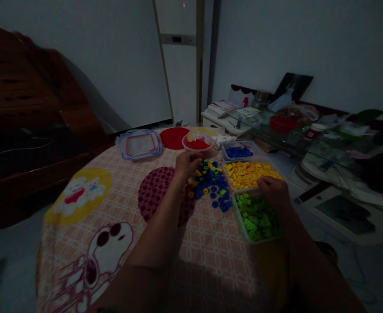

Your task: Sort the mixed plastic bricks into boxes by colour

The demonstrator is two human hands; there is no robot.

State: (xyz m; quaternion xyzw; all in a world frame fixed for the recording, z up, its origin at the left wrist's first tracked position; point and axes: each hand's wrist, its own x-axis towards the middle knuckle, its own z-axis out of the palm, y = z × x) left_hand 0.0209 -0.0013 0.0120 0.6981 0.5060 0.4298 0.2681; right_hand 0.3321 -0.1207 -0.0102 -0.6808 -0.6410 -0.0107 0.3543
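Note:
At the upper left edge of a mixed pile of blue, yellow and green toy bricks is my left hand, its fingers bent together; whatever they hold is too small to make out. My right hand is closed over the border between a clear box of yellow bricks and a clear box of green bricks. Its fingertips are close to the yellow bricks, and anything in them is hidden. Behind the yellow box stands a box of blue bricks. A round tub with red pieces stands beyond my left hand.
A patterned cloth covers the round table. Clear lids lie at the back left, and white pieces lie beside the tub. On the right, a cluttered glass-topped cabinet adjoins the table. A wooden bench stands left.

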